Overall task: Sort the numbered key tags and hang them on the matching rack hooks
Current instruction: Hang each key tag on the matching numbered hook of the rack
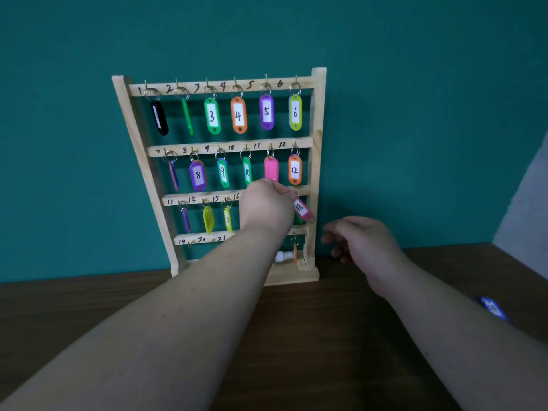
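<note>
- Head view: hanging step on pink tag 18 (pixel 302 209), centre-right of frame, at right end of third rail of rack (pixel 318 129); left hand (pixel 267 207) pinching its ring; hook hidden behind knuckles, seating unclear
- Right hand (pixel 360 241) just right of rack; fingers loosely curled, holding nothing
- Next, likely: confirm ring on hook, let go; fetch blue tag (pixel 493 308) from table (pixel 326 336), lower right

Indoor tabletop spot in plain room; more exact kind of place cannot tell. Dark wood-grain table (pixel 326 336) stands against flat teal wall (pixel 415 114), one colour, matte. At right edge, strip of pale grey wall (pixel 527 203). On table, small wooden rack (pixel 318 114) with rows of hooks, numbers written by hand on bars, plastic key tags (pixel 238 115) in many colours hanging. Light soft, even.
</note>
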